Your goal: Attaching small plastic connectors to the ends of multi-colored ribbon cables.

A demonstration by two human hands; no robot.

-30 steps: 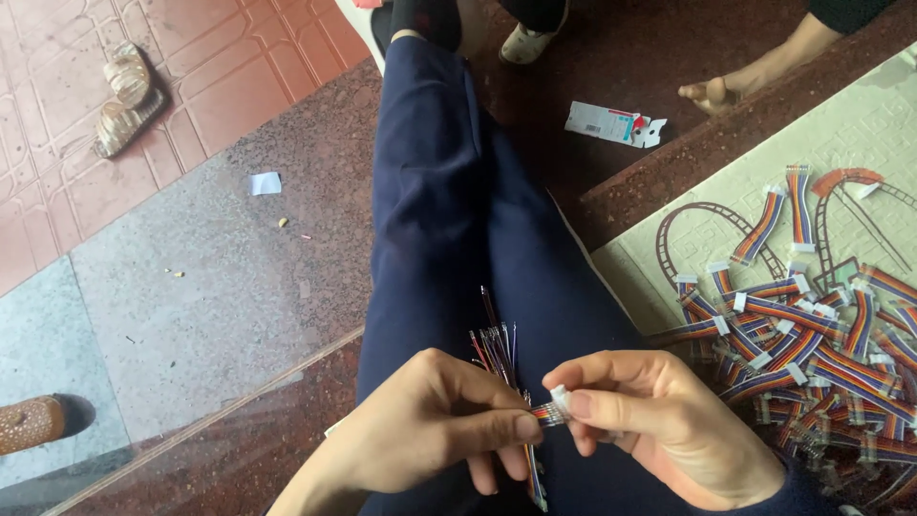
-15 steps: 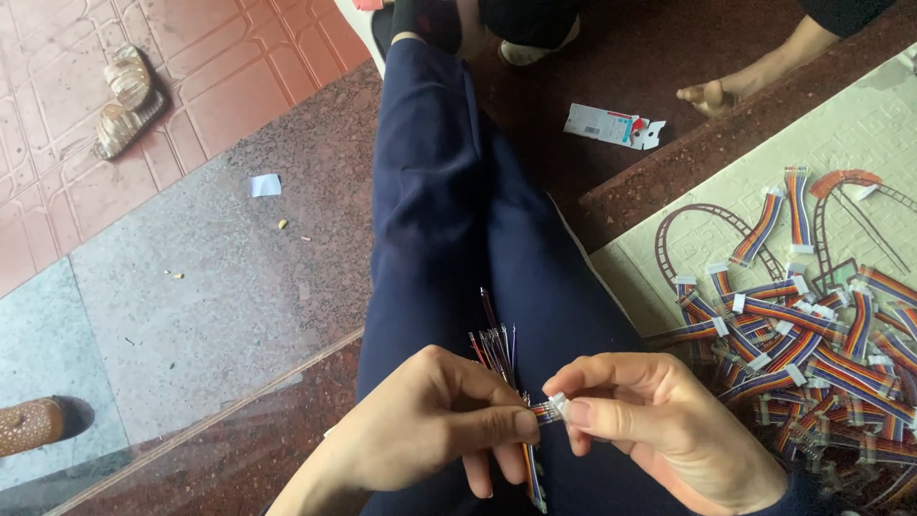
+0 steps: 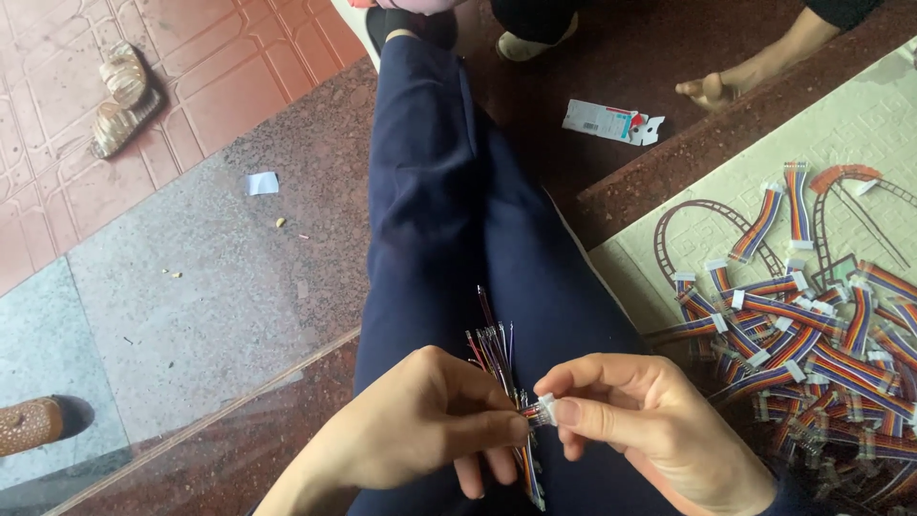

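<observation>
Pinching: left hand (image 3: 420, 430) clamps multicoloured ribbon wire bundle (image 3: 497, 368) | right hand (image 3: 640, 420) fingers clamp small white plastic connector (image 3: 544, 411) | risk: loose wire ends splay, misseat; connector slips onto lap.

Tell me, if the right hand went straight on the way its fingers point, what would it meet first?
The right hand points leftward, so it would likely meet the left hand first; their fingertips nearly touch at the white connector.
</observation>
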